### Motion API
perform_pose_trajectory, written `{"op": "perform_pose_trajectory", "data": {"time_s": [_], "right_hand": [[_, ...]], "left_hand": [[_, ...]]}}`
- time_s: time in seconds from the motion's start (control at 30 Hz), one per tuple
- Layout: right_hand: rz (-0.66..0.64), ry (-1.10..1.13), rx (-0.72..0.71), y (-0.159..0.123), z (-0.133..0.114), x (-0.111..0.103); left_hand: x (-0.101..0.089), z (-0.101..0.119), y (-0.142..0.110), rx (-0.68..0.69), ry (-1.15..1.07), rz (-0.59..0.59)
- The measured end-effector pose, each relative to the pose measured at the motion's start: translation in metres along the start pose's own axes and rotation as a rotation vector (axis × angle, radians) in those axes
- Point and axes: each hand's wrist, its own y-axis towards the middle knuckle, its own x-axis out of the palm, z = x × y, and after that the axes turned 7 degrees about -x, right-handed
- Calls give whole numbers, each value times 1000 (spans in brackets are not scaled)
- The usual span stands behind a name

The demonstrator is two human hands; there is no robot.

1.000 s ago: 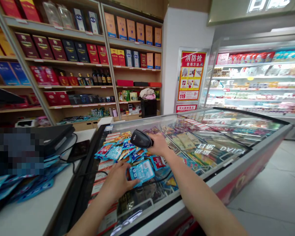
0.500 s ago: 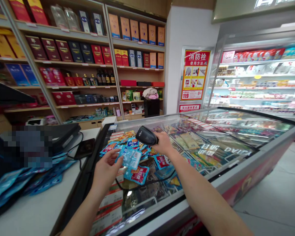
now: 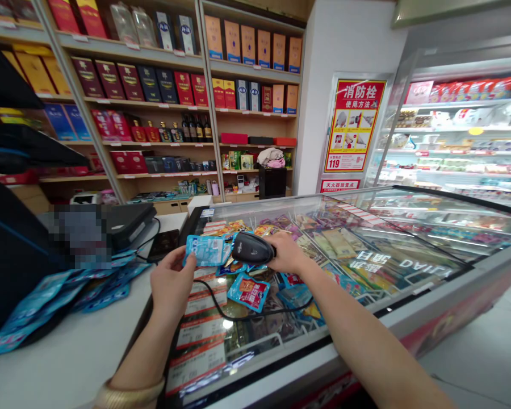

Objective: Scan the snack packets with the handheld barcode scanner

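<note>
My left hand pinches a light blue snack packet and holds it up in the air over the left end of a glass-topped chest freezer. My right hand grips a black corded barcode scanner, whose head sits right beside the packet. Below them several small blue and red packets lie scattered on the glass lid. The scanner's black cable loops across the lid.
A white counter at left carries a pile of blue packets and a dark till unit. Behind stand wooden shelves of boxed goods. An open chiller lines the right wall beside a red poster.
My left hand picked a blue packet off the lid and lifted it up and left to the scanner. My right hand lowered the scanner a little. The view shifted left.
</note>
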Motion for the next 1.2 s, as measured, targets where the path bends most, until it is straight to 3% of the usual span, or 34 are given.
{"op": "perform_pose_trajectory", "data": {"time_s": [0.27, 0.67, 0.87, 0.93, 1.07, 1.2], "right_hand": [[-35, -23, 15, 0, 0, 3], [-48, -15, 18, 0, 0, 4], [-42, -22, 30, 0, 0, 3], [-34, -8, 28, 0, 0, 4], [16, 44, 6, -2, 1, 5], [39, 61, 6, -4, 4, 8]], "left_hand": [[1, 12, -9, 53, 70, -12], [1, 13, -9, 91, 100, -9], [1, 12, -8, 44, 108, -1], [1, 12, -8, -26, 46, 8], [1, 19, -7, -280, -307, 34], [-10, 32, 4, -377, -594, 179]]}}
